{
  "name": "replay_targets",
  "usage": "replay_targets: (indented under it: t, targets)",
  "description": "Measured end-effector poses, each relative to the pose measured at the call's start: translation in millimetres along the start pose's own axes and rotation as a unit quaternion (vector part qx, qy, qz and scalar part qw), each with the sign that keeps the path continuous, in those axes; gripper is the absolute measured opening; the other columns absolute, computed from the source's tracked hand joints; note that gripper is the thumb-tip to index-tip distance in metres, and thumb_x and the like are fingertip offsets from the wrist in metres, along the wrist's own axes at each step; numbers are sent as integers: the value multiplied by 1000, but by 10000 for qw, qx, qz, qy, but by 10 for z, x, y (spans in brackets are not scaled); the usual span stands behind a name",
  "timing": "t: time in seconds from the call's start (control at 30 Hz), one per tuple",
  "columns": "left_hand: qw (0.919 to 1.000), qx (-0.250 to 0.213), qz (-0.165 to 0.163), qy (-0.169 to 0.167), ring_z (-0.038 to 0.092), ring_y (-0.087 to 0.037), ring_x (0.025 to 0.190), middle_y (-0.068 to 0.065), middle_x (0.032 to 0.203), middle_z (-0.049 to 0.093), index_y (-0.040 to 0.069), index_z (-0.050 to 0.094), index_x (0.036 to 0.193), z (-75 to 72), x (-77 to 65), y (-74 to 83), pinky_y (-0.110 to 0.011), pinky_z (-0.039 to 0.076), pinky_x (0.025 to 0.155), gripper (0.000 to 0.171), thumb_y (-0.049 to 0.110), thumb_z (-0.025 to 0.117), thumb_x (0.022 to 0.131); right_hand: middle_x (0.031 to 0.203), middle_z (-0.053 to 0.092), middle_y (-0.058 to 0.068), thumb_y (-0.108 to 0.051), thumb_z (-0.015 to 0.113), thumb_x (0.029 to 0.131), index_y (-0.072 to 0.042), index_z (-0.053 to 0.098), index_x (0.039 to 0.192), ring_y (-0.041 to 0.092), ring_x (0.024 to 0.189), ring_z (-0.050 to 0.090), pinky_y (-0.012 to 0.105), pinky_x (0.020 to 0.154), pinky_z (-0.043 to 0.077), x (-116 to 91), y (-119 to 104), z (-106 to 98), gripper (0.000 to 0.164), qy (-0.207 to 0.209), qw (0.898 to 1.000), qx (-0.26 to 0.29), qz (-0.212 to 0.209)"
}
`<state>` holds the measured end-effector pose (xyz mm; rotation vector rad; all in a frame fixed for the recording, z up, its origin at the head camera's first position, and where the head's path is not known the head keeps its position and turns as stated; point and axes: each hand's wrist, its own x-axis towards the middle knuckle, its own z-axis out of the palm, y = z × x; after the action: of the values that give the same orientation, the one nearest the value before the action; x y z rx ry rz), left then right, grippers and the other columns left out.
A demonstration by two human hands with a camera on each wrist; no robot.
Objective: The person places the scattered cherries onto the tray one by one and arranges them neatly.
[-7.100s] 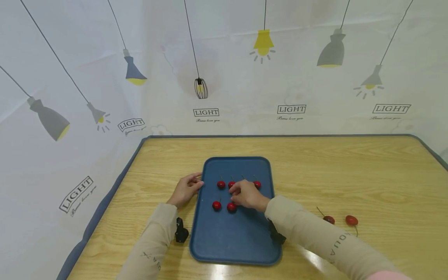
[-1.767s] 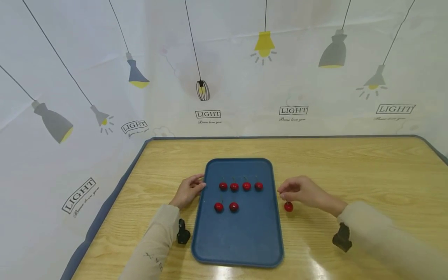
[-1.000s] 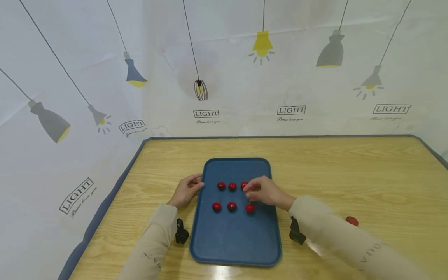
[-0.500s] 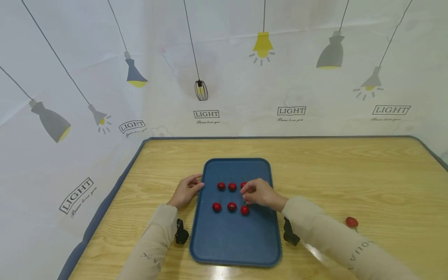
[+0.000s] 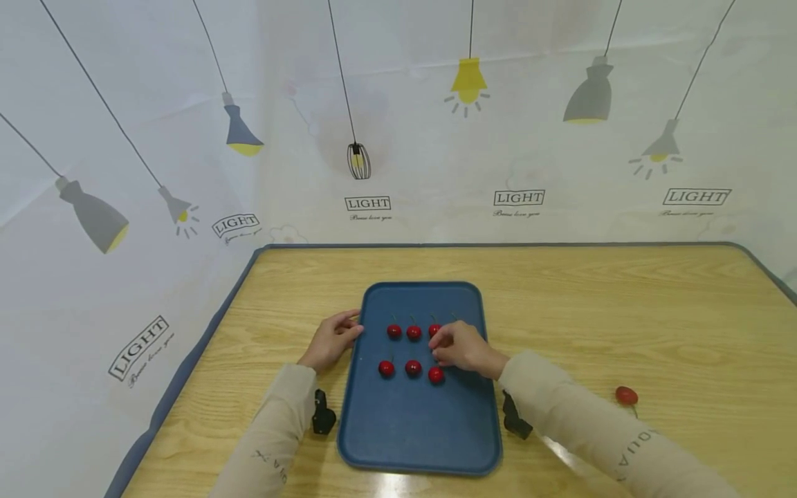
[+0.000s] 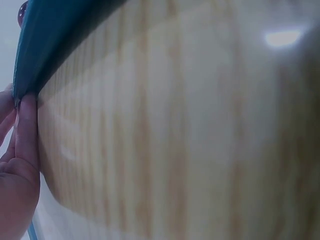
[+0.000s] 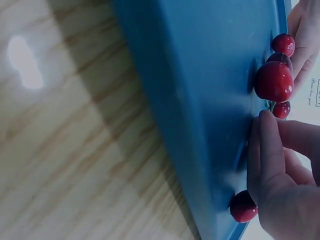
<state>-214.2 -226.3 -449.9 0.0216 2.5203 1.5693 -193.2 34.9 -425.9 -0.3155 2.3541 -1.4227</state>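
Note:
In the head view a blue tray (image 5: 418, 436) bears two rows of red cherries, the far row partly hidden by my right hand (image 5: 462, 347). That hand pinches the stem of the rightmost cherry (image 5: 436, 375) of the near row. In the right wrist view the fingertips (image 7: 267, 117) come together at this stem, just by the cherry (image 7: 274, 81). Left of it in the near row are a darker cherry (image 5: 413, 368) and another cherry (image 5: 386, 369). My left hand (image 5: 331, 340) touches the tray's left rim with relaxed fingers, and in the left wrist view fingertips meet the rim (image 6: 30, 60).
One loose cherry (image 5: 626, 395) with its stem lies on the wooden table (image 5: 579, 297), right of the tray and beside the right sleeve (image 5: 573, 408). A wall covering (image 5: 423, 124) printed with lamps rises behind and to the left of the table.
A cherry from the table at right was carried onto the tray and now stands third in the near row, shifted slightly left lately. The left hand has stayed at the rim.

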Motion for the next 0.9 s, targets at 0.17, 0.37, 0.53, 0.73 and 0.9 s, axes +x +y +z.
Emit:
replay_targets:
  t: [0.17, 0.37, 0.53, 0.73, 0.9]
  targets:
    - [10000, 12, -14, -9, 55, -17, 81, -14, 99, 55, 3, 47, 128, -2, 4, -10, -30, 51, 70, 42, 11, 56, 88, 77, 59, 8, 3, 62, 79, 4, 64, 88, 14, 67, 61, 27, 62, 53, 7, -2, 8, 9, 60, 9993, -340, -144]
    - [10000, 0, -24, -14, 55, -17, 81, -14, 99, 55, 3, 47, 127, -4, 6, -18, -30, 51, 70, 42, 12, 56, 88, 78, 60, 7, 1, 63, 79, 3, 64, 88, 13, 66, 60, 26, 61, 52, 3, -19, 2, 9, 102, 9976, -636, -237]
    - [10000, -28, -5, 10, 55, -17, 80, -13, 98, 55, 3, 47, 127, -1, -3, -2, -29, 51, 69, 41, 11, 56, 88, 77, 61, 6, 2, 63, 79, 2, 65, 88, 13, 65, 59, 27, 60, 51, -5, -20, -16, 9, 108, 9960, -820, -336]
    - [10000, -49, 14, 24, 55, -16, 80, -13, 97, 55, 3, 47, 127, 4, -10, 11, -29, 51, 68, 41, 10, 56, 88, 77, 62, 4, 1, 64, 78, 1, 65, 87, 11, 65, 57, 26, 60, 50, -10, -23, -30, 9, 119, 9923, -1129, -500]
    - [10000, -56, 16, -1, 54, -16, 80, -13, 97, 55, 3, 47, 128, 2, -12, 7, -29, 51, 69, 41, 11, 56, 88, 79, 62, 3, 0, 65, 77, -1, 66, 86, 11, 70, 56, 27, 62, 49, -12, -9, -48, 8, 139, 9883, -1364, -663]
